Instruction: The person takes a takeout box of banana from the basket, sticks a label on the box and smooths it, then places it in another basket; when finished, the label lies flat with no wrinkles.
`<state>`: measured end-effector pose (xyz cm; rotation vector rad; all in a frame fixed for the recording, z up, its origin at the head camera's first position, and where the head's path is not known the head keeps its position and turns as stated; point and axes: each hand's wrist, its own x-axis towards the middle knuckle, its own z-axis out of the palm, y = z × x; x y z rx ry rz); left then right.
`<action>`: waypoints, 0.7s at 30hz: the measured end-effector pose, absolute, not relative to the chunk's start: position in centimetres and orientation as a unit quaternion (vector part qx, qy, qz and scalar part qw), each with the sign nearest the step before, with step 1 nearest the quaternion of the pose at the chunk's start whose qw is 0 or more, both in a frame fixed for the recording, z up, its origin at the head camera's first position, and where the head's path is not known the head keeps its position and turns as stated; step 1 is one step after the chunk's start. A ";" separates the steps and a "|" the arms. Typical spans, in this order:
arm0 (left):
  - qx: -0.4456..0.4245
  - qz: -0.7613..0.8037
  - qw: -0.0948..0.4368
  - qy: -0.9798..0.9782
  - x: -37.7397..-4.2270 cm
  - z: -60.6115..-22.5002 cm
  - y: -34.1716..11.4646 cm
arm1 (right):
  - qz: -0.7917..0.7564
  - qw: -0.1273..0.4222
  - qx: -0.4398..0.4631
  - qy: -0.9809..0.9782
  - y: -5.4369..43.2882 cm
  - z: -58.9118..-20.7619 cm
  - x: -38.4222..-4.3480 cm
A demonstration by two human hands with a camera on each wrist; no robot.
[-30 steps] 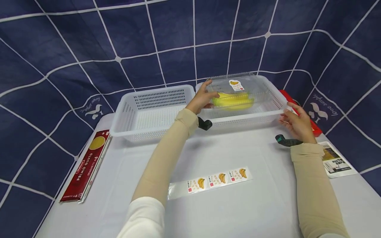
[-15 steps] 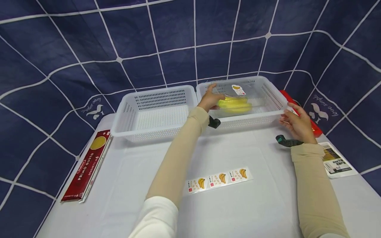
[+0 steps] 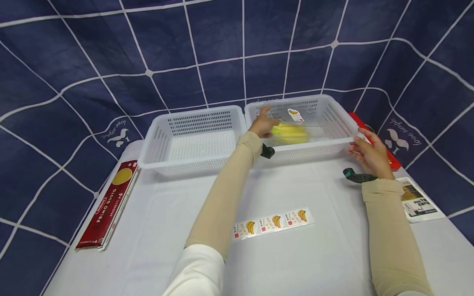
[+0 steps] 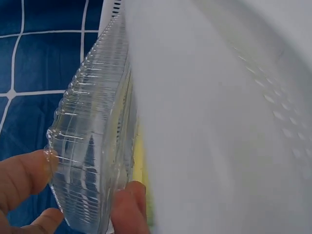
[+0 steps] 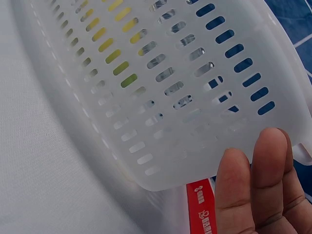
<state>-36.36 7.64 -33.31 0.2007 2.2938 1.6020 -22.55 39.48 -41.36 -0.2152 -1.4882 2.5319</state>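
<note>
My left hand (image 3: 263, 124) is in the right-hand white plastic basket (image 3: 296, 147), holding the left end of a clear plastic box (image 4: 83, 165). Yellow bananas (image 3: 290, 134) show through the box, and a banana sticker (image 3: 295, 115) is on its top. Thumb and fingers press on opposite sides of the box in the left wrist view. At the basket's front right corner, my right hand (image 3: 372, 153) grips the rim. Its fingers (image 5: 269, 165) lie against the outside of the corner in the right wrist view; the thumb is out of that view.
A second white basket (image 3: 201, 157) stands to the left. A red spaghetti packet (image 3: 109, 205) lies at the left edge. Banana stickers on a strip (image 3: 274, 223) lie in front. Behind my right hand are a red packet (image 3: 392, 160) and a printed card (image 3: 418, 201).
My left hand has moved slightly right and lowered the clear box of bananas deeper into the right-hand basket. The right hand has stayed at the corner.
</note>
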 end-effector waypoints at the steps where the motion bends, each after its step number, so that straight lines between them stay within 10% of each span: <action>1: 0.069 0.562 0.168 0.807 -36.4 -33.4 7.7 | 0.855 0.097 -0.075 -0.504 39.5 -41.3 -22.6; 21: 0.062 0.512 0.199 0.833 -35.5 -33.6 7.9 | 0.855 0.087 -0.081 -0.506 39.7 -41.3 -22.6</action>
